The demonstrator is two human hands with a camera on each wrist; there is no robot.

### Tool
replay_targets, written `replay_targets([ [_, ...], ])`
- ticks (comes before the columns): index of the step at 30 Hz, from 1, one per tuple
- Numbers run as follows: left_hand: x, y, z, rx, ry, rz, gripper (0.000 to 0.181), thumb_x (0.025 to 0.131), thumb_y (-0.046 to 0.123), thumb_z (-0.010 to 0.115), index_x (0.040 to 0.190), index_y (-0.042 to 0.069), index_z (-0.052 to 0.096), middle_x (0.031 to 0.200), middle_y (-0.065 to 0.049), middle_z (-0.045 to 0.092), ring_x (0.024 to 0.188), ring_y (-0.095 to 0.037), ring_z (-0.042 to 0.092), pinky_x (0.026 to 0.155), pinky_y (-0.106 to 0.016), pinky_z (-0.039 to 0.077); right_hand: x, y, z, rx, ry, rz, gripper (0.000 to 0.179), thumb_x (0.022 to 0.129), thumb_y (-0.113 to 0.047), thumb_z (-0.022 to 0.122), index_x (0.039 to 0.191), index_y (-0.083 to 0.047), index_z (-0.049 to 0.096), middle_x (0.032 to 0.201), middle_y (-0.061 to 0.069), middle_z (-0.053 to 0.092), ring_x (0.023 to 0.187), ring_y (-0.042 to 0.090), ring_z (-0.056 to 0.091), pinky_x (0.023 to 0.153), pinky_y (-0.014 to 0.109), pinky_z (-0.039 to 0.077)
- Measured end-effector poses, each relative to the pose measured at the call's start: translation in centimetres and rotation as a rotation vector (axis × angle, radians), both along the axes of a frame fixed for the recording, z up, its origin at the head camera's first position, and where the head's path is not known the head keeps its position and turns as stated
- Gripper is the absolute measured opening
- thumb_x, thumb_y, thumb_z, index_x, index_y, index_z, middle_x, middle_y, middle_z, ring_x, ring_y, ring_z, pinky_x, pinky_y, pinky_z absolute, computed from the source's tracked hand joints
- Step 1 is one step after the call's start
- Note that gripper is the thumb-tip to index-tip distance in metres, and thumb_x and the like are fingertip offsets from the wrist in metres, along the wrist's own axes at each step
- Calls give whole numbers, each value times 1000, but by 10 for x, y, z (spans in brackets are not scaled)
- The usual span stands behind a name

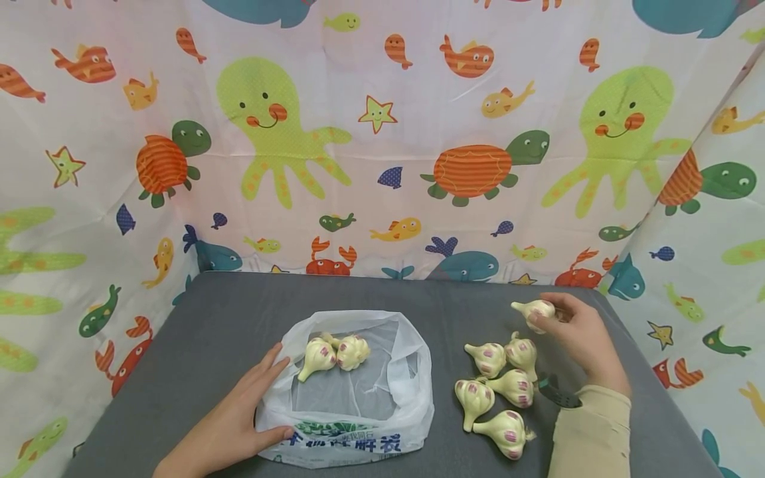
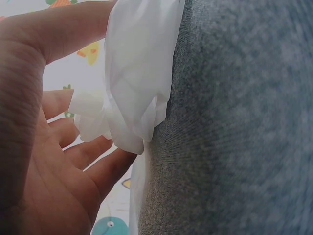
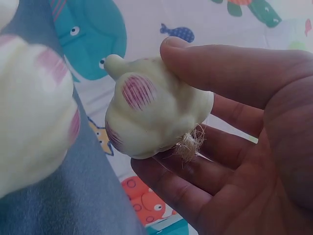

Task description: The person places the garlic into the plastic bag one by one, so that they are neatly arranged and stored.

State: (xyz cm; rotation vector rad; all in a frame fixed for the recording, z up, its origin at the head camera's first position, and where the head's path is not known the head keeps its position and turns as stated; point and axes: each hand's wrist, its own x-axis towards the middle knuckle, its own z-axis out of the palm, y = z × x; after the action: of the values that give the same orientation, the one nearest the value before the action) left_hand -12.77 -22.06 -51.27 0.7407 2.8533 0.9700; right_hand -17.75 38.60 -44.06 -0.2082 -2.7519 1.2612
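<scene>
A white, thin plastic bag (image 1: 412,398) with printed lettering stands with its mouth spread wide. Two pale garlic bulbs (image 1: 319,356) with purple patches lie inside it. My left hand (image 1: 236,408) rests against the bag's left side, its fingers extended along the rim and the thumb at the front; the left wrist view shows white plastic (image 2: 139,63) between thumb and fingers. To the right, my right hand (image 1: 588,342) pinches a garlic bulb (image 3: 146,103) between thumb and fingers, stem pointing left in the head view, above the table's far right part.
Several more garlic bulbs (image 1: 516,388) lie clustered on the dark grey table (image 1: 227,332), between the bag and my right forearm. A dark band (image 1: 558,393) is at the right wrist. A curtain (image 1: 335,139) printed with sea animals surrounds the table's back and sides.
</scene>
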Motion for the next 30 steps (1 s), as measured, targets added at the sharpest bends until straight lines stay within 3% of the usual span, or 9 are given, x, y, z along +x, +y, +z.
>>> replay_targets([
  [7,0,-1,-1,0,10,-3,112,87,71,82,174,20,33,183,-5,15,159,-41,33,111,-70,44,-1,-7,7,38,42,21,70,102,-43,79,153,-1,57,142,25,64,124,41,59,89,39,53],
  [21,0,-3,-1,0,29,-6,113,86,73,81,174,20,32,183,-5,12,160,-40,31,112,-69,44,-2,-18,17,51,77,32,68,101,-43,80,152,-3,59,134,21,68,119,37,62,84,34,55],
  [30,0,-2,-1,-5,-6,4,115,85,74,82,174,21,33,183,-5,14,160,-43,33,111,-72,44,-1,-25,21,66,101,42,68,101,-43,81,151,-4,60,134,21,68,119,38,63,84,39,54],
])
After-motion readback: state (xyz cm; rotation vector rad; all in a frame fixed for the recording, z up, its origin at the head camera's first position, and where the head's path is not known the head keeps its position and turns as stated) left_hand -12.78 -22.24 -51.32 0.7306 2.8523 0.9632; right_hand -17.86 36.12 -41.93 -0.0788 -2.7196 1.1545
